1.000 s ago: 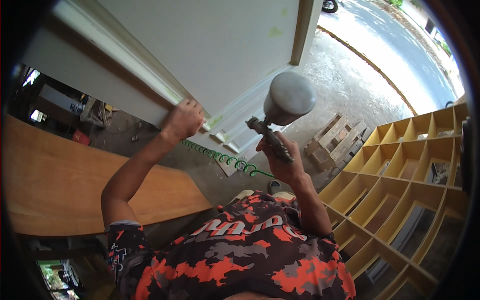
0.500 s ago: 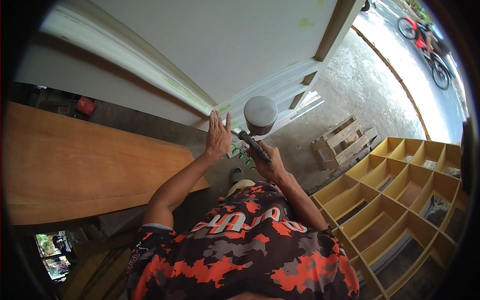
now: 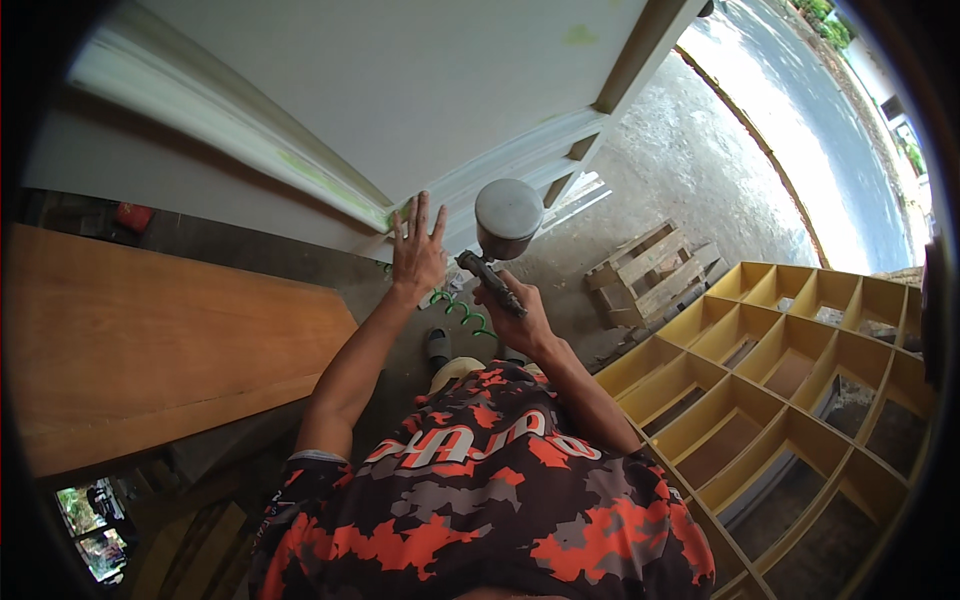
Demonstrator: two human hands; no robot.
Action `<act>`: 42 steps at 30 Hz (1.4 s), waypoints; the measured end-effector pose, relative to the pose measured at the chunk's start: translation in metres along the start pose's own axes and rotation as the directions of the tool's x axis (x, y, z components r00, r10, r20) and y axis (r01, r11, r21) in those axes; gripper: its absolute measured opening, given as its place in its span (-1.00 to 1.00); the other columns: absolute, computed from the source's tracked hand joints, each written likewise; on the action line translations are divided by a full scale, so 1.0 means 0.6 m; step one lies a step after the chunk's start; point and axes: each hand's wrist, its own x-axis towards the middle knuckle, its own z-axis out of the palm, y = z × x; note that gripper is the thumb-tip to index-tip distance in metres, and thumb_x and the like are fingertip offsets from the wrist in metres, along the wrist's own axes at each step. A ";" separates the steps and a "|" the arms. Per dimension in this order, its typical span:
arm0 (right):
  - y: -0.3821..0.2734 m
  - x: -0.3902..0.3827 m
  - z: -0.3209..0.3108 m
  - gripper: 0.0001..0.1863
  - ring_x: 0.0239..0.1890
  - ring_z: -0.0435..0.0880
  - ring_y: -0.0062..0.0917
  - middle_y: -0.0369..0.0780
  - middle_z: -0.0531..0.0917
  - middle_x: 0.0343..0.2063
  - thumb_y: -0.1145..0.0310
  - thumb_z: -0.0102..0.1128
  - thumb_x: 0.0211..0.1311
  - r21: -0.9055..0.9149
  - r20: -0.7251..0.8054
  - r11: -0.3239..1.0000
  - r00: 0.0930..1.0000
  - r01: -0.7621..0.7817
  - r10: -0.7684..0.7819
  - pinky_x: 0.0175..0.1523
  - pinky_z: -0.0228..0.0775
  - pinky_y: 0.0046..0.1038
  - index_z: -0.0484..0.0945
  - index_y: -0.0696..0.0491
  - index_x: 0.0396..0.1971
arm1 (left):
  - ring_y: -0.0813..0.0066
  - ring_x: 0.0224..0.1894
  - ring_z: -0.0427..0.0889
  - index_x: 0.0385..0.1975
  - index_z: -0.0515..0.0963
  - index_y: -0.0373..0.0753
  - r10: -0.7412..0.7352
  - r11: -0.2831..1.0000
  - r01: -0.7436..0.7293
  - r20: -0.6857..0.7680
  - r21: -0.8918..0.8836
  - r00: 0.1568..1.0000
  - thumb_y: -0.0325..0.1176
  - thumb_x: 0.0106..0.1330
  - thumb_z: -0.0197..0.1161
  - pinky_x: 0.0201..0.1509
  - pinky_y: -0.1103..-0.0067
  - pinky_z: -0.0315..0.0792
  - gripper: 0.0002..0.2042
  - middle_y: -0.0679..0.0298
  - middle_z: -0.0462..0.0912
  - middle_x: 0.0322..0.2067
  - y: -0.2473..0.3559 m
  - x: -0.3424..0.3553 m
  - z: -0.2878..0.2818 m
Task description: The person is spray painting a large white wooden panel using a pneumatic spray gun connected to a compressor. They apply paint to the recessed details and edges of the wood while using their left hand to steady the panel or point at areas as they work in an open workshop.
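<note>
Filling 10 to 12 o'clock on my feed is a big off-white panelled unit (image 3: 350,80), w/ raised moulding and a few pale green smears. At 6 I've got the wearer's camo shirt (image 3: 480,500) in black, red & grey. Yellow shelf grid (image 3: 640,365) takes up 4 o'clock, its compartments see-through to the floor in spots. Brown wood board (image 3: 170,340) lies at 9. Sunlit road (image 3: 850,120) curves by at 2, w/ a slatted wooden pallet (image 3: 645,262) nearer in at 3, near the grid's top edge. Spray gun (image 3: 492,283) is approx. dead centre, tilted, its round grey cup (image 3: 508,208) at 12 to 1. L hand (image 3: 419,262), at 10, is released: flat, fingers splayed & pointing to 12; fingertips overlap the unit's lower moulding, but from my angle I can't tell if they're touching it. R hand (image 3: 525,320), just off centre at 4, is wrapped round the gun's handle. Green coiled hose (image 3: 463,319) loops between both wrists, & a grey slipper (image 3: 438,345) shows below it at 7.
</note>
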 end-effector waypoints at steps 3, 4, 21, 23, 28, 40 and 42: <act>0.002 -0.005 -0.011 -0.82 -0.59 0.58 -0.49 -0.14 0.65 -0.60 0.37 0.39 0.46 0.021 0.003 0.999 1.000 0.027 -0.027 -0.40 0.42 -0.31 0.62 0.17 -0.22 | 0.05 0.72 -0.09 0.67 0.10 -0.09 0.015 0.999 -0.016 0.019 0.035 1.000 -0.14 0.28 0.45 0.74 -0.03 -0.15 -0.05 0.02 -0.09 0.69 -0.021 -0.002 -0.004; 0.006 -0.006 -0.014 -0.83 -0.59 0.60 -0.44 -0.12 0.66 -0.59 0.37 0.38 0.46 0.035 0.000 0.999 0.999 0.040 -0.040 -0.40 0.43 -0.30 0.62 0.16 -0.22 | 0.04 0.72 -0.08 0.66 0.11 -0.09 0.010 0.998 -0.010 0.000 0.068 1.000 -0.16 0.30 0.45 0.74 0.00 -0.14 -0.06 0.01 -0.09 0.69 -0.024 -0.006 -0.003; 0.018 -0.008 -0.032 -0.84 -0.52 0.62 -0.51 -0.11 0.70 -0.54 0.37 0.38 0.47 0.052 0.080 0.996 0.994 0.070 -0.074 -0.36 0.46 -0.31 0.64 0.16 -0.20 | 0.13 0.65 0.10 0.59 0.24 -0.18 -0.027 0.900 -0.086 0.252 0.427 0.967 0.12 0.42 0.33 0.76 0.04 -0.24 -0.17 0.01 0.29 0.54 -0.035 -0.070 -0.119; 0.014 -0.009 -0.027 -0.82 -0.55 0.59 -0.47 -0.10 0.67 -0.56 0.36 0.41 0.46 0.039 0.071 0.995 0.993 0.090 -0.093 -0.39 0.43 -0.27 0.62 0.16 -0.20 | 0.09 0.61 0.18 0.53 0.35 -0.20 -0.020 0.964 -0.035 0.200 0.263 0.979 0.04 0.42 0.36 0.74 -0.02 -0.17 -0.25 -0.02 0.36 0.48 -0.036 -0.083 -0.136; 0.013 -0.022 -0.044 -0.80 -0.56 0.57 -0.47 -0.11 0.67 -0.57 0.36 0.42 0.46 0.042 0.063 0.996 0.995 0.072 -0.075 -0.38 0.44 -0.28 0.62 0.17 -0.21 | 0.09 0.56 0.27 0.45 0.43 -0.28 0.086 0.988 -0.096 0.085 0.122 0.993 -0.09 0.42 0.35 0.70 -0.11 -0.10 -0.34 0.01 0.39 0.46 -0.013 -0.061 -0.130; -0.009 -0.061 -0.110 -0.95 -0.30 0.74 -0.62 -0.21 0.81 -0.33 0.48 0.29 0.49 0.008 -0.218 0.997 0.973 -0.077 0.077 -0.17 0.57 -0.45 0.66 0.15 -0.18 | 0.37 0.75 -0.24 0.66 0.11 -0.14 0.325 0.797 -0.230 -0.076 0.558 0.943 -0.18 0.50 0.01 0.75 -0.06 -0.47 -0.28 0.34 -0.10 0.72 0.025 0.206 -0.086; -0.002 -0.071 -0.116 -0.94 -0.34 0.65 -0.67 -0.28 0.77 -0.36 0.47 0.26 0.53 0.086 -0.275 0.978 0.938 -0.192 0.209 -0.19 0.52 -0.49 0.66 0.13 -0.18 | 0.39 0.76 -0.30 0.69 0.03 -0.14 0.296 0.766 -0.254 0.028 0.591 0.955 -0.21 0.51 -0.05 0.77 0.05 -0.52 -0.27 0.35 -0.20 0.74 0.036 0.200 -0.060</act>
